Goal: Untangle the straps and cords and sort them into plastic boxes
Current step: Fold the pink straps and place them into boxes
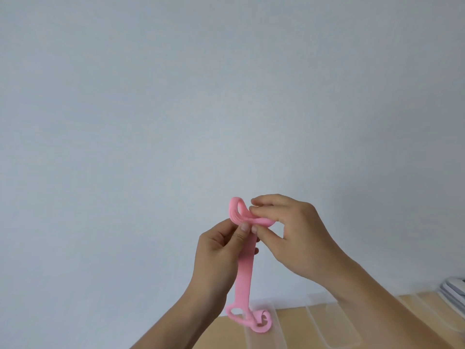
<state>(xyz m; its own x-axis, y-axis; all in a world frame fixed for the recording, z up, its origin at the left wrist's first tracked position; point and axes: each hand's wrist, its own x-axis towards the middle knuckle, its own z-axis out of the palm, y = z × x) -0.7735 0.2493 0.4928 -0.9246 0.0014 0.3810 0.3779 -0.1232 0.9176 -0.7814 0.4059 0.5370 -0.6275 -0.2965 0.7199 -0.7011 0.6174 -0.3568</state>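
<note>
Your left hand and right hand both pinch the pink strap, raised before the pale wall. Its looped lower end hangs just above clear plastic boxes on the wooden table.

Materials and finish, as observed.
The pink strap looks like soft, rubbery silicone: matt, smooth along its flat length and ridged at the upper loop. The plastic boxes are clear and smooth, with a faint gloss at the rims. The tabletop has a pale, matt wood-look surface. The wall is flat, matt blue-grey.
</note>
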